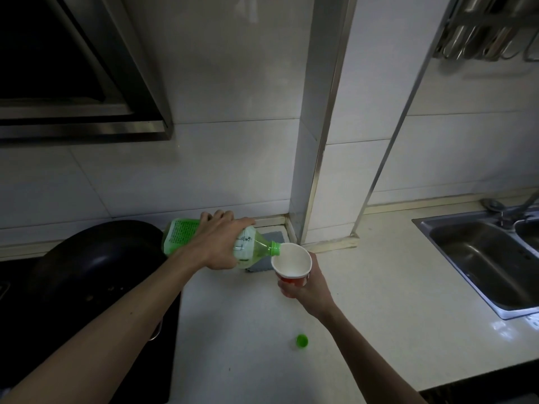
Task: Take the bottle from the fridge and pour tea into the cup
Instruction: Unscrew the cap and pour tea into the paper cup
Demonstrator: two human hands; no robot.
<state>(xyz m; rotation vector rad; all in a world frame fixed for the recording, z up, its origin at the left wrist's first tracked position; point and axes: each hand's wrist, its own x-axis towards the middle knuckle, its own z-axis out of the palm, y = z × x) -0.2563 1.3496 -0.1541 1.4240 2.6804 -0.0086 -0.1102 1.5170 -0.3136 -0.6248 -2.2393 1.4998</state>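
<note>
Fingers of the left hand (pixel 220 243) wrapped over the middle of the bottle (pixel 204 243), thumb toward the neck, fingertips curled over the far side. Bottle held above the counter (pixel 379 272), between the pan (pixel 96 258) and the cup (pixel 292 265). Long axis close to horizontal, base to the left over the pan's rim, neck to the right and tipped slightly down. Open green mouth touching or just over the near-left rim of the cup; contact not resolvable. Pale green liquid pooled along the lower side of the bottle; no stream discernible.

Fingers of the right hand (pixel 304 290) closed around the lower, red part of the cup from below and from the right. Cup white inside, mouth tilted a little toward the bottle, raised off the counter; contents not discernible.

Green cap (pixel 302 341) lying apart on the counter, nearer the viewer, below the right wrist. Grey mat (pixel 271 237) flat on the counter behind bottle and cup. Steel sink (pixel 481 258) set into the counter at far right.
</note>
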